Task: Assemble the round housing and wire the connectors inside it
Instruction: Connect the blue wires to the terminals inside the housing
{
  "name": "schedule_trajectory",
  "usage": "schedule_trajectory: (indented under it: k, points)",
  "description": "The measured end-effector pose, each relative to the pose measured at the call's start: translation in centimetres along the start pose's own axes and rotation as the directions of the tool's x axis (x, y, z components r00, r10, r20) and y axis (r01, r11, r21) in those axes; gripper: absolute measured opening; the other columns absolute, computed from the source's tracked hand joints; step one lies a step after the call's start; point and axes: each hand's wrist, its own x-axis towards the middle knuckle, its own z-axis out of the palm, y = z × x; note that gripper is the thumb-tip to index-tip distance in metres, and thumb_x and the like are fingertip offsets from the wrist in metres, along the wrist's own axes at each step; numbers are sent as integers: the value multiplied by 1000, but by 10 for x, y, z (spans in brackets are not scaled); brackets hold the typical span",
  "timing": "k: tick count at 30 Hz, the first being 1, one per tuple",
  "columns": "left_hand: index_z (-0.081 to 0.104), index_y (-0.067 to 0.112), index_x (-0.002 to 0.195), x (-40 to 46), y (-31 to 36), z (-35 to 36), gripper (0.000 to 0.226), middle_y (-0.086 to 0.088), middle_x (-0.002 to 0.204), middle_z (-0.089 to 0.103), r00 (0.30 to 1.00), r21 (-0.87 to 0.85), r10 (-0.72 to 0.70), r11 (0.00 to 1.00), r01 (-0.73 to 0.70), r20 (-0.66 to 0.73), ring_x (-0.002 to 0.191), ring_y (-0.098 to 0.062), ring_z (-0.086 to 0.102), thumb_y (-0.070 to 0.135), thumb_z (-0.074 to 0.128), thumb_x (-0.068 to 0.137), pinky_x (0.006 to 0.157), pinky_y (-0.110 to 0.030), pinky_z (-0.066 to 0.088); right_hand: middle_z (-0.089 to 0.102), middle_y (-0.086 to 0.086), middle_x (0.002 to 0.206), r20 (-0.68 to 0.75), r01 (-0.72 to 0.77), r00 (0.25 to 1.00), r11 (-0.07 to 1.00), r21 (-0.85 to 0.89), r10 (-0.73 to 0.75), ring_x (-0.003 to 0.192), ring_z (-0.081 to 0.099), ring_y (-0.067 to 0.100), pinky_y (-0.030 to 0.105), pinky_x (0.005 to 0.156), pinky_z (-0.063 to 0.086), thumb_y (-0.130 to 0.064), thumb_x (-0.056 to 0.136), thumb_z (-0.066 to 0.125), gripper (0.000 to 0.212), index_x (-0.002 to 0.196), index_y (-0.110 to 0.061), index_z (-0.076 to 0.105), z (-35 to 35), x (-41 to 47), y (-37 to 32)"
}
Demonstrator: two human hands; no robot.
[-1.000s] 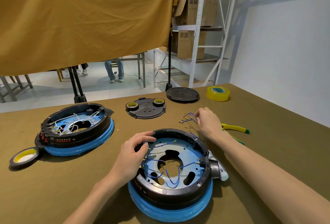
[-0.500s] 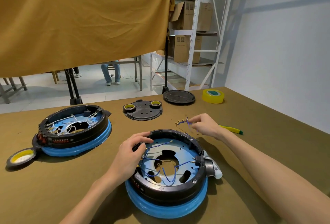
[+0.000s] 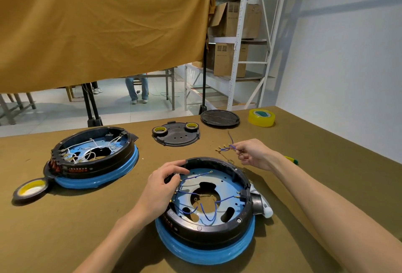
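Head view: near housing (image 3: 208, 227) sits on the table (image 3: 65, 235) in front of the person, blue wires (image 3: 206, 211) looped inside it. Left hand (image 3: 162, 185) curls over its far-left rim, fingertips pinching a connector there. Right hand (image 3: 254, 155) pinches a loose blue wire bundle (image 3: 226, 147), lifted just behind the housing.

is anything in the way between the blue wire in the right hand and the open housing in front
Nothing visible blocks it. The right hand pinches the blue wire just beyond the housing rim, and the open top lies clear below. The left hand grips the near-left rim, off that path.
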Motion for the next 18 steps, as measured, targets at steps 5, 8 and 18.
schedule_trajectory:
  k: [5,8,18]
  points:
    - [76,26,105,0,1,0,33,18,136,60,1000,-13,-4,1000,4,9,131,-4,51,7,49,104,113,-42,45,68,11,79,-51,47,998,992,118,-42,61,57,12,20,54,54,-2,97,66,22,113,12,69,-3,3,4]
    - [76,26,105,0,1,-1,33,18,136,60,1000,-9,4,1000,-4,11,131,-5,51,7,49,104,112,-39,45,69,11,79,-21,73,997,987,146,-71,61,59,11,20,55,55,-4,97,67,21,114,9,70,-5,2,6]
    - [70,27,124,1,15,-3,24,19,119,69,998,-3,45,999,-45,-52,110,15,57,24,59,103,82,0,43,66,1,74,148,373,923,918,-131,-354,63,57,5,18,60,46,0,102,51,28,110,-10,75,39,-51,-7]
